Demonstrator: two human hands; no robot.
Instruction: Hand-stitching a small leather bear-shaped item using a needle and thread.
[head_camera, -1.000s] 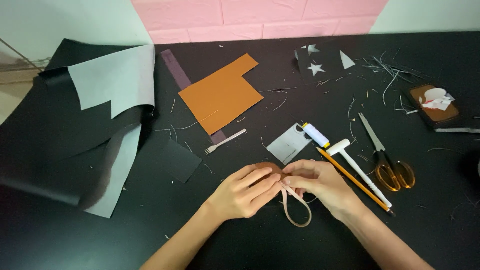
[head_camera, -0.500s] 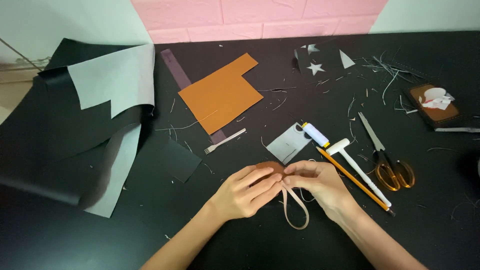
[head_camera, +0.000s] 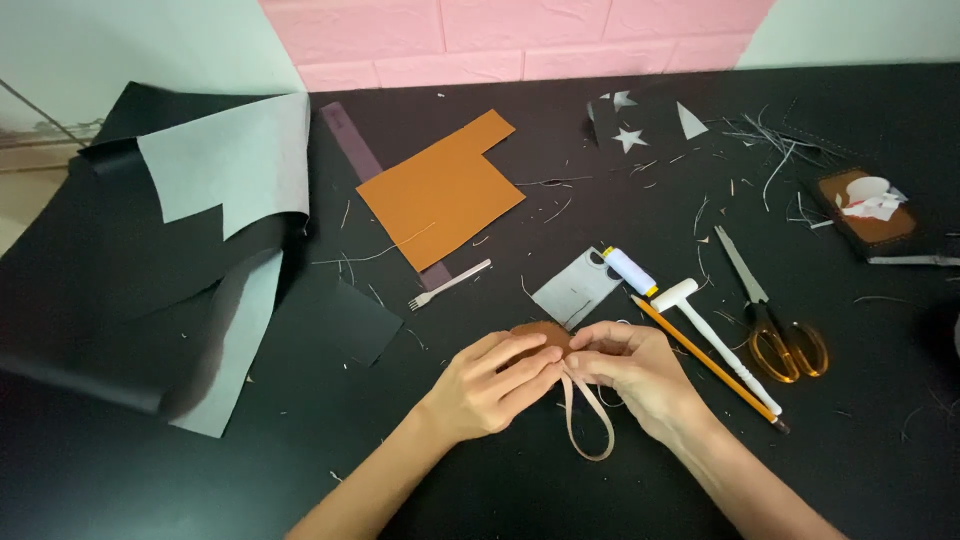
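Note:
My left hand (head_camera: 492, 384) and my right hand (head_camera: 634, 374) meet over a small round brown leather piece (head_camera: 541, 334) on the black table. Both pinch it between fingers and thumbs. A thin tan strap (head_camera: 588, 420) hangs from the piece in a loop toward me, lying on the table between my wrists. Most of the leather piece is hidden under my fingers.
Right of my hands lie a pencil (head_camera: 706, 360), a white mallet (head_camera: 712, 341), orange-handled scissors (head_camera: 772, 310) and a thread spool (head_camera: 629, 270). A grey patch (head_camera: 576, 290), a pronged fork tool (head_camera: 448, 285), an orange leather sheet (head_camera: 445, 187) and large black and grey sheets (head_camera: 210, 190) lie behind and left.
None of note; both hands stay on the brown piece, with only slight finger shifts.

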